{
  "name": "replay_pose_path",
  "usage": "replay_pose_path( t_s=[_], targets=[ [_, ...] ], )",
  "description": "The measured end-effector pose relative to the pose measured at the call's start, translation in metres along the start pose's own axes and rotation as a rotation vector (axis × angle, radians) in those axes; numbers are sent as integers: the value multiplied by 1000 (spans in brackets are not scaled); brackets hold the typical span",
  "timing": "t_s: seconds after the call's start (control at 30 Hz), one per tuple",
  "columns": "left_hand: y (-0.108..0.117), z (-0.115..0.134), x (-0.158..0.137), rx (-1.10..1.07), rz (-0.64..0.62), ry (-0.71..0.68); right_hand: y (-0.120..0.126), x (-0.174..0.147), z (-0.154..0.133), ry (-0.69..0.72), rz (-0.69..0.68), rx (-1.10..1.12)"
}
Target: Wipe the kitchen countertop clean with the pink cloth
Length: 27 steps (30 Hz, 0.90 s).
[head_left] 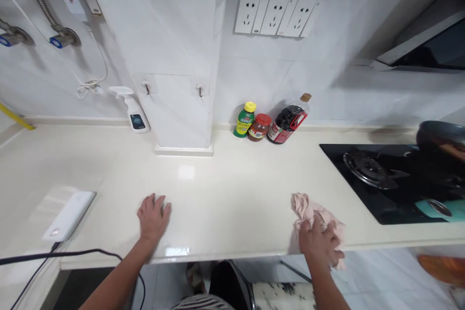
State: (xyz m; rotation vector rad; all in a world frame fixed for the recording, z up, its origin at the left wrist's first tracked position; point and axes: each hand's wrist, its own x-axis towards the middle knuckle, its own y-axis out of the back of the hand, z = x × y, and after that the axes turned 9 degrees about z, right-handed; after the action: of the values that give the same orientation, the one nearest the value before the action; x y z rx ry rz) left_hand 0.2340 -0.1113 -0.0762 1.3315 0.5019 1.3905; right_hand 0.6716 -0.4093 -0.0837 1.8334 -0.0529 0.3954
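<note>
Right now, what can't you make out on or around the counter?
Head view, hidden: the counter beneath the pink cloth, covered by the cloth and the right hand.
Head view, cut off: the dark pan, partly beyond the right edge.
Head view, too small: the fine print on the white spray bottle.

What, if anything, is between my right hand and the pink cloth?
Nothing visible: your right hand is directly on the pink cloth, which lies on the countertop beside the black cooktop.
</note>
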Motion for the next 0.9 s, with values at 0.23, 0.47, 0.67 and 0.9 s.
replay_pose_path(
  t_s=[0.23,0.47,0.67,0.9],
  targets=[
    [-4,-2,1,-46,-56,-44,23,-139,-119,612,-231,35],
    [-1,-14,0,-82,-81,-47,63,-258,-203,1395,-773,491],
    [2,-16,2,-107,-84,-77,62,-234,-186,1456,-767,479],
    [-6,-11,3,-45,-22,-130,27,-155,-48,942,-480,261]
  ],
)
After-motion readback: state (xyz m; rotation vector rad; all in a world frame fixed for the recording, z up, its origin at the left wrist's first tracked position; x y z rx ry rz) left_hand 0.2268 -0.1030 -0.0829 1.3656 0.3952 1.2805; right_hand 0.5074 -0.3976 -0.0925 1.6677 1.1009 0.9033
